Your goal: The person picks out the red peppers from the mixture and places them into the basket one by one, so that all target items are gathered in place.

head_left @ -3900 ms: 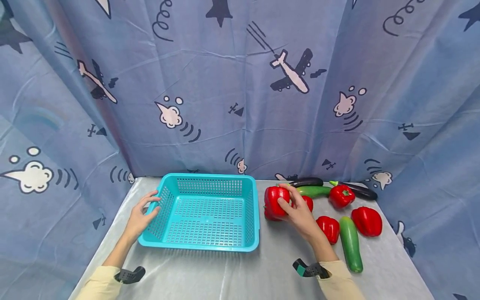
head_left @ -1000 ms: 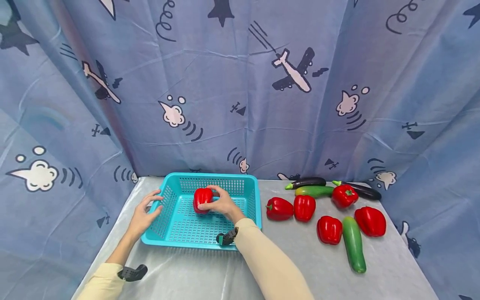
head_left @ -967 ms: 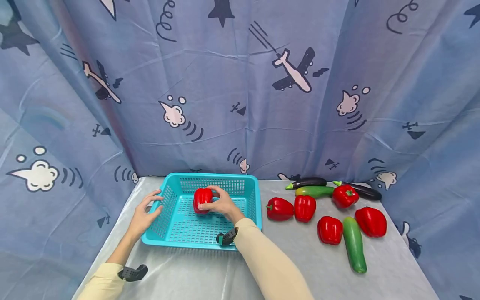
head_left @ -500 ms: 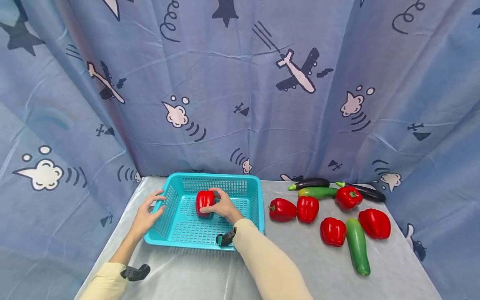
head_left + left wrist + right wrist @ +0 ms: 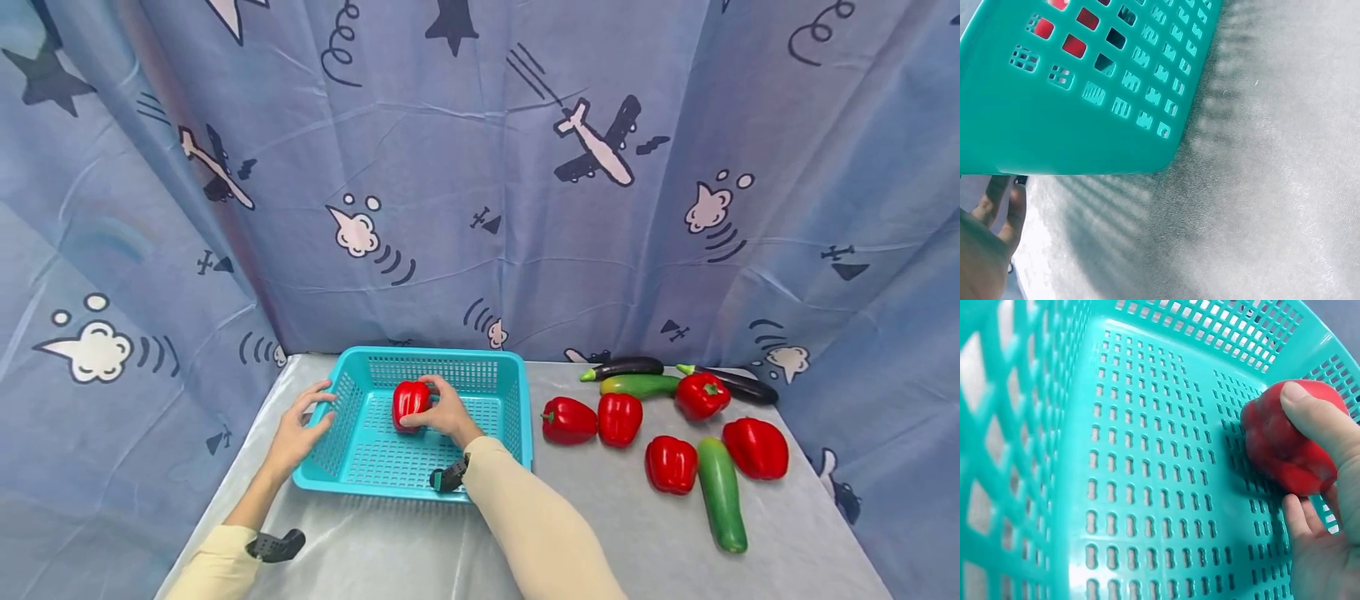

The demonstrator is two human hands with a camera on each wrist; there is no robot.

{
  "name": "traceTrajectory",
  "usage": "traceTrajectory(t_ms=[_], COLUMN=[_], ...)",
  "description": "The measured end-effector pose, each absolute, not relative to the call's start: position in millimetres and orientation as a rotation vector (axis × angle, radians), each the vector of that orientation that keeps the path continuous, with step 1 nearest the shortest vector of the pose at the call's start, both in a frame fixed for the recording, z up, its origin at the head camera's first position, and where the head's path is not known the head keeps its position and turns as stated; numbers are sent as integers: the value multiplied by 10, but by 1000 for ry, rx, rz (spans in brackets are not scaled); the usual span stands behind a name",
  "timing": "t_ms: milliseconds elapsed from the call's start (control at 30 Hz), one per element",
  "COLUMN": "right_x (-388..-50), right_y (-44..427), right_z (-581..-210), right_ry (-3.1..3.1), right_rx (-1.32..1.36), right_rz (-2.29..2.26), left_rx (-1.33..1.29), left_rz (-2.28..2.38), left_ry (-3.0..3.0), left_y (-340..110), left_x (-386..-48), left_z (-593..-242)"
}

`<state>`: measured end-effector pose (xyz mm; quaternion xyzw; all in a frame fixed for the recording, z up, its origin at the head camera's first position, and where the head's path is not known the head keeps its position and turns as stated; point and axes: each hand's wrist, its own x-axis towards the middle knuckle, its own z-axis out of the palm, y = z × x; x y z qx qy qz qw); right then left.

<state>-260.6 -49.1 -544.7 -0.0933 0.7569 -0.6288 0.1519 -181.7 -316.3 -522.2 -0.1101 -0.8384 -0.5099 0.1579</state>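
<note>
I can see the red pepper (image 5: 411, 406) inside the blue basket (image 5: 420, 479), near the middle and a bit to the far side. I can't tell if it sits on the basket's floor or hangs just above it. The right hand (image 5: 450, 414) has it pinched, with the thumb on the near side and fingers round the other. The left hand (image 5: 296, 431) has its fingers spread apart at the left rim, and I can't tell if they press on it.

I think the pepper is light and stiff, maybe a toy, so I don't expect it to squash or break. It may be slippery, because the skin is so shiny. I would hold it by its fat sides, thumb across from fingers. It is bright red and chunky, with round bumps, deep grooves and white shiny spots
</note>
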Motion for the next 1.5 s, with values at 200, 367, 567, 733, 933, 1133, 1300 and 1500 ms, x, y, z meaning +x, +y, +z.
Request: traceTrajectory(t_ms=[200, 367, 567, 733, 933, 1133, 1300, 1500], right_x=[-2598, -2615, -2651, -2676, -2711, -2690, -2684, -2731], right_y=[-471, -460, -465, -455, -426, -381, -325, -271], right_z=[-5399, -5415, -5457, -5460, -5454, -5407, -5310, -5177], right_ry=[2190, 2196, 2218, 2231, 2223, 2195, 2198, 2196], right_rx=[-276, -277, -261, -270, -238, -243, -273, -281], right_rz=[-1780, -1754, -1726, -1728, -1719, -1697, -1712, -1737], left_rx=[-306, -289, -289, -268, -255, -246, -259, -282], left_rz=[-1495, -1470, -1512, -1502, -1481, -1490, -1478, -1475], left_ry=[-2363, -2383, -2390, -2417, -2424, -2417, -2420, -2398], left_y=[-3104, -3190, -3199, -3202, -3212, -3202, -3210, -3244], left_x=[-1802, -1897, -1917, -1924, -1932, -1927, -1925, -1918], left_z=[-5169, -5365, -5401, -5396, -5398, -5403, -5410, -5432])
